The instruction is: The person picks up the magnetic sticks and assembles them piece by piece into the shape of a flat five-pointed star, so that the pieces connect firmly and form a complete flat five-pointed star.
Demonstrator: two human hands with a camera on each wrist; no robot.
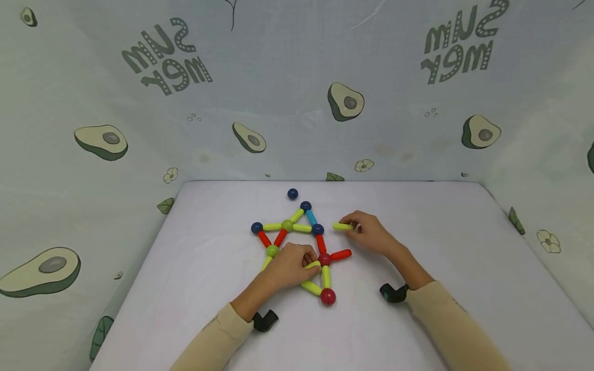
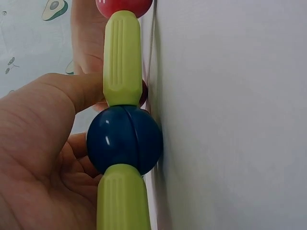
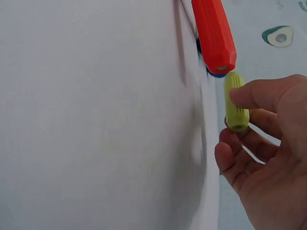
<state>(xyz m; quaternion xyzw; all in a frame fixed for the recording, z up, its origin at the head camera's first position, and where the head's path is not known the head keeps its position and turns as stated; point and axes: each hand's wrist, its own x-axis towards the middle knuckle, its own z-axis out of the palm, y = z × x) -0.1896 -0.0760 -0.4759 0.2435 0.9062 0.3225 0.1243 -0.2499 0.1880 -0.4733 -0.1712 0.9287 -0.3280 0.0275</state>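
My left hand [image 1: 289, 264] pinches a yellow-green magnetic rod [image 1: 313, 264] whose end meets the red ball [image 1: 325, 259] on the right side of a flat structure of rods and balls. A red rod [image 1: 341, 254] juts freely from that ball. Off to the right, my right hand [image 1: 369, 233] holds another yellow-green rod [image 3: 237, 103] between thumb and fingers, apart from the structure. In the left wrist view, a blue ball [image 2: 124, 139] joined to yellow-green rods [image 2: 123, 57] stands before the left palm and hides its fingertips. The left hand covers the structure's lower-left part in the head view.
One loose dark blue ball [image 1: 293, 194] lies behind the structure. Another red ball [image 1: 328, 297] forms the structure's near corner, and a blue ball [image 1: 257, 228] its left corner. Everything lies on a white-covered table [image 1: 185, 309] with a printed cloth behind it.
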